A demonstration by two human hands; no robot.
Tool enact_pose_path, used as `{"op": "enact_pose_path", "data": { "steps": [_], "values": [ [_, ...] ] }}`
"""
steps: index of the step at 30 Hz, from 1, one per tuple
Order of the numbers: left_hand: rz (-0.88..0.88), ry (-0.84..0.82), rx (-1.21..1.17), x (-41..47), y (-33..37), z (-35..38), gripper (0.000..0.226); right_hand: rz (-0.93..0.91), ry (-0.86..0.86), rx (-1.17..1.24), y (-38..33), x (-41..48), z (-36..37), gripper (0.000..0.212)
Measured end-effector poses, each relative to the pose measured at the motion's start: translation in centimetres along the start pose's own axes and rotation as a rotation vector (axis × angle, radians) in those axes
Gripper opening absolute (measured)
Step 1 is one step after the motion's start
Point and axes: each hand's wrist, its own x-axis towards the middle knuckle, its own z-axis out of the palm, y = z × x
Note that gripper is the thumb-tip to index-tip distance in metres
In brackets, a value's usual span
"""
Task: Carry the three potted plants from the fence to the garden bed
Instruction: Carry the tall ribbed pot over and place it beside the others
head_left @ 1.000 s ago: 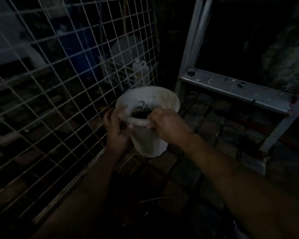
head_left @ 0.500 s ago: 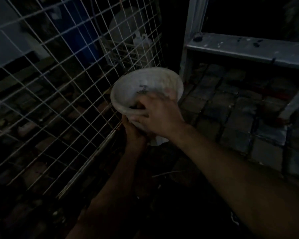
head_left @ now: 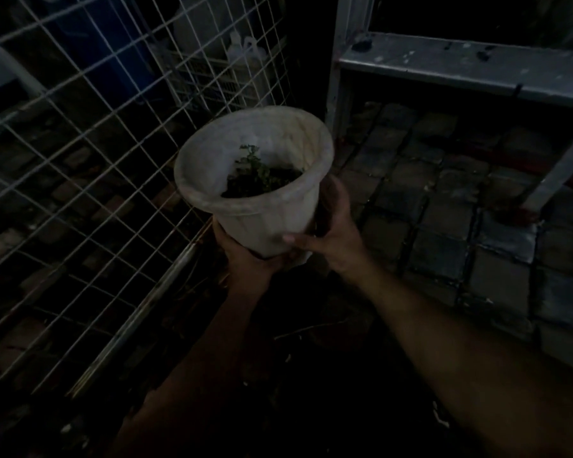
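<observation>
A white plastic pot (head_left: 262, 213) with dark soil and a small green plant (head_left: 255, 170) is held in the air at the centre of the view, tilted a little toward me. My left hand (head_left: 245, 259) cups its base from below. My right hand (head_left: 331, 233) grips its lower right side, thumb across the front wall. The pot hangs just right of the wire mesh fence (head_left: 90, 160). No other potted plants are visible in this dark scene.
The fence's metal bottom rail (head_left: 139, 319) runs diagonally at the lower left. A grey metal frame (head_left: 460, 67) with an upright post and a slanted leg stands at the upper right over paving stones (head_left: 444, 226). White jugs and a crate (head_left: 222, 71) sit behind the mesh.
The pot has been lifted off the ground and now hangs higher. My right hand moved from the rim down to the pot's side, and my left hand shifted under the base.
</observation>
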Motion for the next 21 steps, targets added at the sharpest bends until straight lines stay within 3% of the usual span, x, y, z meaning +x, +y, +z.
{"op": "enact_pose_path", "data": {
  "steps": [5,9,17,21],
  "values": [
    [-0.123,-0.077,-0.079,0.5,-1.7,-0.9,0.165,0.101,-0.039,0.002,2.4,0.3,-0.1,0.115],
    [-0.093,-0.063,-0.109,0.7,-2.5,-1.9,0.151,0.169,-0.067,0.014,3.5,0.9,-0.6,0.113],
    [0.034,-0.115,-0.089,2.0,-1.3,-2.3,0.132,0.210,0.077,0.119,3.7,0.5,-0.8,0.097],
    [0.081,-0.144,-0.135,2.3,0.5,-2.6,0.139,0.163,0.136,0.157,2.8,-1.0,-0.6,0.095]
  ]
}}
